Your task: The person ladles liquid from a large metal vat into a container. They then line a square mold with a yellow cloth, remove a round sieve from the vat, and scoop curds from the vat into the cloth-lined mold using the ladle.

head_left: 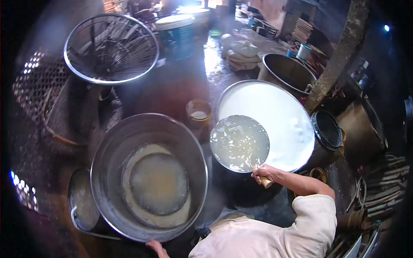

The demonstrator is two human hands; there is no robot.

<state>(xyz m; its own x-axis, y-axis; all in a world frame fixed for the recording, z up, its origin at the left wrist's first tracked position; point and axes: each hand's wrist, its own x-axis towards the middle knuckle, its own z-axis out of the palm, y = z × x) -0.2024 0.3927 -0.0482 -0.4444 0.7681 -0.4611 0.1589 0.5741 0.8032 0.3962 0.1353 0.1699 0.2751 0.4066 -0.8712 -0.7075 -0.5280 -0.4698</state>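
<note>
My right hand [261, 173] is closed round the short wooden handle [266, 183] of a wide round pan [239, 143] that holds cloudy, pale liquid. The pan overlaps the near left side of a large vat [286, 122] filled with smooth white liquid. To the left stands a deep metal pot [107, 172], with yellowish, cloudy liquid and a round shape at its bottom. At this pot's near rim is my left hand [155, 247], its fingers together on the edge and partly cut off by the frame.
A round metal-rimmed basket [109, 81] stands at the back left, near a blue barrel [176, 41]. Between the large vessels is a small container [198, 112]. Sacks [243, 53], another pot [288, 73] and a slanting post [340, 56] stand at the back right.
</note>
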